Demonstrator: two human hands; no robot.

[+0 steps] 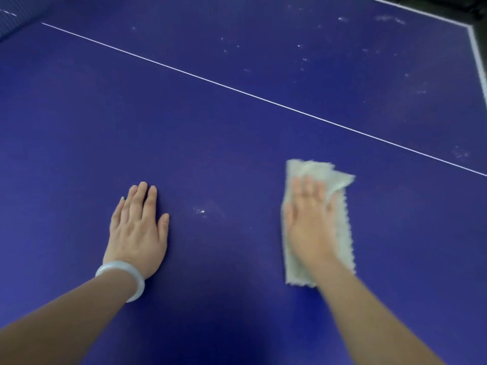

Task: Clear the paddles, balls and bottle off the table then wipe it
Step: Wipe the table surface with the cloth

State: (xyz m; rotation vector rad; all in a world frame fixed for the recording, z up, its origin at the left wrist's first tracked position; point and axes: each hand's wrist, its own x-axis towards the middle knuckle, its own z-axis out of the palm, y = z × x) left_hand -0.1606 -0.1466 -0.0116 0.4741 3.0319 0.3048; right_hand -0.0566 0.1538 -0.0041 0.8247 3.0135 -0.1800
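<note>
A blue table tennis table (224,143) fills the view. My right hand (309,222) lies flat with straight fingers on a pale folded cloth (342,227) and presses it against the table at the lower right; both look motion-blurred. My left hand (138,227) rests flat on the bare table at the lower left, fingers straight, a pale bangle on its wrist. No paddles, balls or bottle show in this view.
A thin white centre line (237,89) runs diagonally across the table. A white border (477,48) marks the far right edge. Whitish smudges (303,59) dot the far right part, and a small one (200,210) lies between my hands.
</note>
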